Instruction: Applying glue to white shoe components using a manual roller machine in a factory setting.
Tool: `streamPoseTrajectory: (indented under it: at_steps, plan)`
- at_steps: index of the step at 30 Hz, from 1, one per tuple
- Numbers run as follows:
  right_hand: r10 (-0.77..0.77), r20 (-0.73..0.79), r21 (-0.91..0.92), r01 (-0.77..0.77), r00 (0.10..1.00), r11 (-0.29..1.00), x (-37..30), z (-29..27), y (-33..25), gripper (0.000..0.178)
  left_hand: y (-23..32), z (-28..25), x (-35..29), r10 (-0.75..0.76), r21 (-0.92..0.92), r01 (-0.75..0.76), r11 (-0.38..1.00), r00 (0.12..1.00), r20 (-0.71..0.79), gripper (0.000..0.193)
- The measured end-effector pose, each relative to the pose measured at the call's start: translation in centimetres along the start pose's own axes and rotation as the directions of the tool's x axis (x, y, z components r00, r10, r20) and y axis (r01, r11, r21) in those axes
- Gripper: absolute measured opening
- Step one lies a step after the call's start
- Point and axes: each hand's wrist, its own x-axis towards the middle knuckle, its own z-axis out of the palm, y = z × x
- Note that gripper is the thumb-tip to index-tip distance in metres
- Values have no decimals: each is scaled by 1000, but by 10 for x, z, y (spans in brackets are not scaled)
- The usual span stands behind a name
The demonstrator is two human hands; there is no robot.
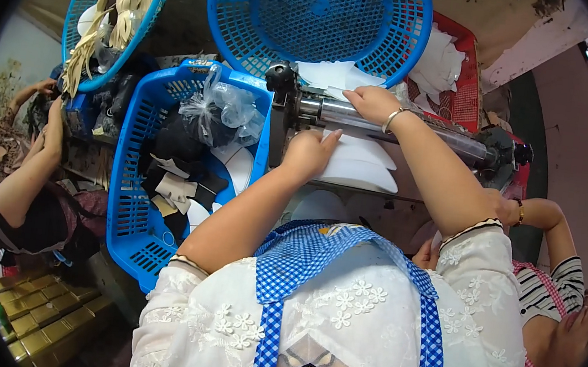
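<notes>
In front of me lies a machine with long metal rollers [414, 129] and a black knob at its left end. My left hand [309, 155] is on its near side, thumb laid over the edge of some white curved pieces [360, 165] and the other fingers folded under, mostly hidden. Beyond the roller, my right hand [373, 107], with a bangle at the wrist, pinches the end of a thin white piece [335, 93]. More white sheets [331, 73] lie just past the machine, against a round blue basket.
The round blue basket [217, 3] stands behind the machine, beside a red basket [472, 88] of white pieces. At left, a blue crate [132, 159] holds plastic bags and scraps. A blue basket [76, 6] carries beige strips. People work at far left [28, 191] and right [549, 282].
</notes>
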Motion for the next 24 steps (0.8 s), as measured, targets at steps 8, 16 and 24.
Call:
streamPoseTrajectory:
  at_steps: [8, 16, 24]
  plan:
    - [-778, -190, -338, 705, 598, 624, -124, 33, -34, 9, -30, -29, -87, -12, -323, 93, 942, 970, 244, 28]
    - [-498, -613, -278, 423, 613, 863, -74, 10, -24, 17, -26, -3, -43, -51, -297, 109, 949, 979, 198, 31]
    - [-61, -58, 29, 63, 996, 998, -1, -2, 4, 30, -6, 11, -13, -71, -309, 69, 949, 997, 6, 21]
